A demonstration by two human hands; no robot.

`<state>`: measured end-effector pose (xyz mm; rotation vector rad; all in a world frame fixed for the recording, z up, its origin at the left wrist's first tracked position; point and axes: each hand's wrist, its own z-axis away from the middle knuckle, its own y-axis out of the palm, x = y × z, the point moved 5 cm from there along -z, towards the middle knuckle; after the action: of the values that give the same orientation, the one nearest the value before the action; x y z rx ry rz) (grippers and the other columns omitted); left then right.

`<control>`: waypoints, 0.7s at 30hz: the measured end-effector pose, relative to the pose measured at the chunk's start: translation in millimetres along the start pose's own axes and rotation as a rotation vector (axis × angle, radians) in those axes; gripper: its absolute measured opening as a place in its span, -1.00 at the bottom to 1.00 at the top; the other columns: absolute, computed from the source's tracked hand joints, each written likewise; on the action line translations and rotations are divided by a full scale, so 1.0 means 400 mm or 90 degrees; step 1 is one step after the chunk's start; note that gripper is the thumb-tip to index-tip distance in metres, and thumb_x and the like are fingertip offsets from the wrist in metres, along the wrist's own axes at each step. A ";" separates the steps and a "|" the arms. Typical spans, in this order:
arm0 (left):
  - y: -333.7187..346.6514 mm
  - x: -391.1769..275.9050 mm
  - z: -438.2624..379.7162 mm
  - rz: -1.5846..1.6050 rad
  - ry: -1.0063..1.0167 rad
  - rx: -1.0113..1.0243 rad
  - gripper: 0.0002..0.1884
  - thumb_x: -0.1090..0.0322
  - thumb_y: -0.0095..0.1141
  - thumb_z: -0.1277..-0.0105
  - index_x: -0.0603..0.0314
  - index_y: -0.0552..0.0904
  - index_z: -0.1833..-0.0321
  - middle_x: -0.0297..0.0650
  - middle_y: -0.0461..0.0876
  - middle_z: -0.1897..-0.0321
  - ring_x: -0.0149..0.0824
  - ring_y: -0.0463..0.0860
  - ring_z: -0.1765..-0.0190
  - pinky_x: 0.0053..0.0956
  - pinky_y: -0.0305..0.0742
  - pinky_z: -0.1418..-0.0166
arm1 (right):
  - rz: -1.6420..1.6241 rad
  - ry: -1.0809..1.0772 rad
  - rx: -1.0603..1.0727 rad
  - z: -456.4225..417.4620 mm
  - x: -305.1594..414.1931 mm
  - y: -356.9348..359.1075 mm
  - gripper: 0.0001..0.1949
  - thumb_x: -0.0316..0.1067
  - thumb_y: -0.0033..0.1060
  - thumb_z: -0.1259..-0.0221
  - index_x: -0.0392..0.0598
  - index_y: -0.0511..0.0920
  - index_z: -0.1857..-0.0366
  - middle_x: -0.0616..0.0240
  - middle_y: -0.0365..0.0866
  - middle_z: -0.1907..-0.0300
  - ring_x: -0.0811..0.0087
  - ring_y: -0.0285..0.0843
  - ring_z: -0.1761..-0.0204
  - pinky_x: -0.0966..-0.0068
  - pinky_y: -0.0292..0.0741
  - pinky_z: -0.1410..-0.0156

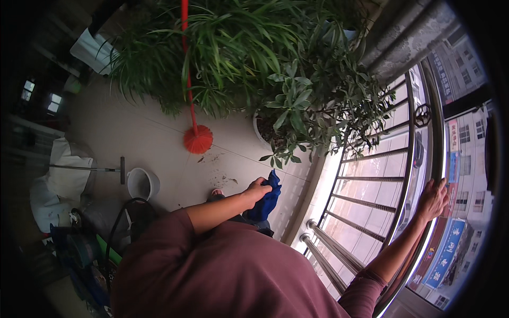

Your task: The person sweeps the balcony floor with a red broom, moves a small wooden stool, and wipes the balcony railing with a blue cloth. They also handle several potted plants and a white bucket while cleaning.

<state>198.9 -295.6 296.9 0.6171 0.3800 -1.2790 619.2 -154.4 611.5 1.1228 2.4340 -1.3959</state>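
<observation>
A crumpled blue cloth point(265, 202) hangs from my left hand point(257, 192), whose fingers are closed on its upper part, above the tiled floor. My right hand point(433, 200) rests at the far right on the metal top rail point(436, 139) of the balcony railing, fingers spread over it. Whether it grips the rail is not plain. Metal bars point(370, 179) of the railing stand between my two hands.
Potted plants point(238, 43) fill the far side. A red round-headed brush point(198, 139) with a long red handle stands on the floor. At left are a white bucket point(143, 183), a squeegee point(122, 170) and white bags point(69, 169). A patterned curtain point(405, 39) hangs at upper right. Dirt lies on the tiles.
</observation>
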 end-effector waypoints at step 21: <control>-1.239 0.328 0.254 0.802 0.348 -0.322 -0.79 0.25 -0.07 -0.27 0.14 0.44 0.10 -0.21 0.53 0.26 -0.21 0.56 0.22 -0.20 0.51 0.15 | -0.951 -0.456 0.299 0.999 0.934 -0.524 -0.89 -0.47 0.08 -0.05 -0.17 0.46 0.60 0.11 0.52 0.55 0.11 0.50 0.48 0.33 0.43 0.38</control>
<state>-251.7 -539.0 192.8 0.5849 0.5912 0.2113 116.3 -329.2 367.2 -1.3990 2.1766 -2.0741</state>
